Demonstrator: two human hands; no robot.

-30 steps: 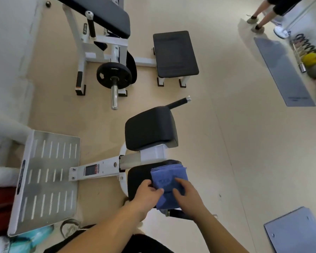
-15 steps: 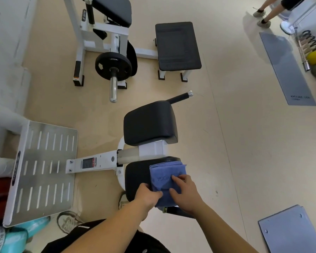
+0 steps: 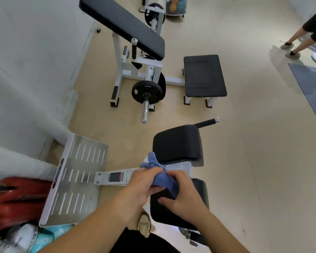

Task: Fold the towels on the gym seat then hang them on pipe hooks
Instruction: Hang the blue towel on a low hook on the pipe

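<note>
A small blue towel (image 3: 160, 177) is bunched between both my hands, lifted above the black gym seat (image 3: 201, 190) at the lower middle. My left hand (image 3: 144, 181) grips its left side, with a corner of cloth sticking up past the fingers. My right hand (image 3: 181, 190) holds the right side, fingers curled round the fabric. The seat's black back pad (image 3: 177, 143) stands just beyond. No pipe hooks are in view.
A slotted metal footplate (image 3: 77, 178) lies left of the seat. Red objects (image 3: 16, 196) sit at the far left. A bench machine with a weight plate (image 3: 146, 92) and a black padded stool (image 3: 204, 75) stand ahead. A person's legs (image 3: 299, 42) are at the upper right.
The folded towel lay flat on the seat under both hands; now both hands have picked it up, bunched, and moved it left. The view has tilted upward.
</note>
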